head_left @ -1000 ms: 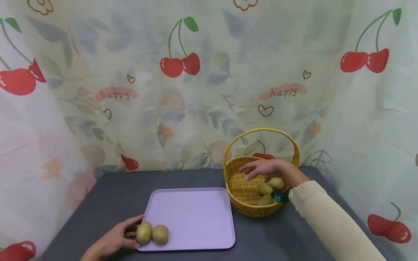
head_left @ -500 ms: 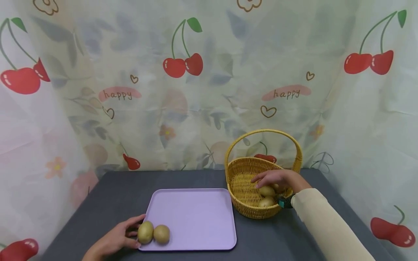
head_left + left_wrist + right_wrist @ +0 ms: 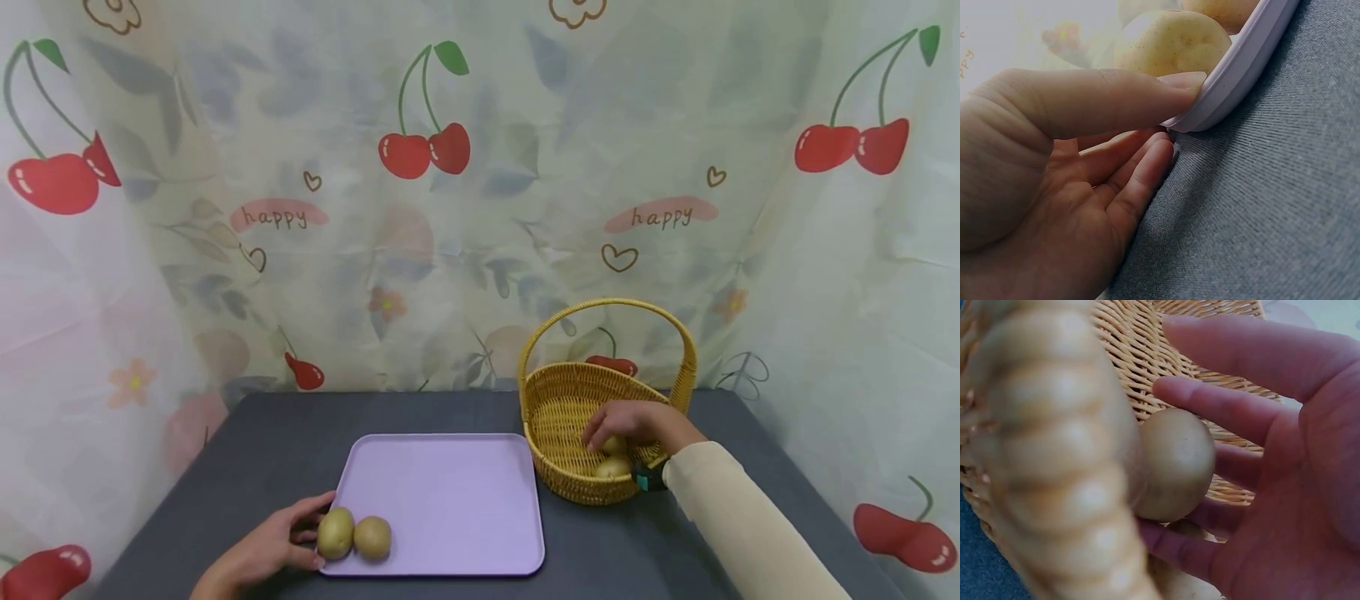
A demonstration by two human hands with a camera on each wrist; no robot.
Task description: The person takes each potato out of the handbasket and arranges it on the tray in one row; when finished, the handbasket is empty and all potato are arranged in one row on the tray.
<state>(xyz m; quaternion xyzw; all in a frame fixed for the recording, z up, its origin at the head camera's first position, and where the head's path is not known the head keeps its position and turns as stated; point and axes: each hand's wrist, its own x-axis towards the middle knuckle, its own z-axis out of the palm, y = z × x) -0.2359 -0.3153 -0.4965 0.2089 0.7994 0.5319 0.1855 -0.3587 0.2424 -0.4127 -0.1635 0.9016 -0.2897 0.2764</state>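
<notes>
A lilac tray [image 3: 457, 504] lies on the dark tabletop, with a yellowish potato [image 3: 335, 533] and a browner potato [image 3: 372, 538] side by side in its near left corner. My left hand [image 3: 262, 543] holds that corner; in the left wrist view the thumb [image 3: 1129, 100] lies against the tray's rim, with fingertips low beside it. Over on the right, my right hand [image 3: 636, 422] reaches into a wicker basket [image 3: 555, 417]. Its fingers extend behind a potato [image 3: 1179, 465], with the thumb held away from it. Another potato [image 3: 613, 467] rests near the basket's front wall.
The basket's tall arched handle [image 3: 607, 302] rises above the right hand. A dark wristband [image 3: 649, 477] sits close to the basket's front rim. Behind the table hangs a curtain [image 3: 450, 250] printed with cherries.
My right hand has lowered from above the basket down among its potatoes. The left hand stays at the tray's corner. The whole head view has shifted slightly.
</notes>
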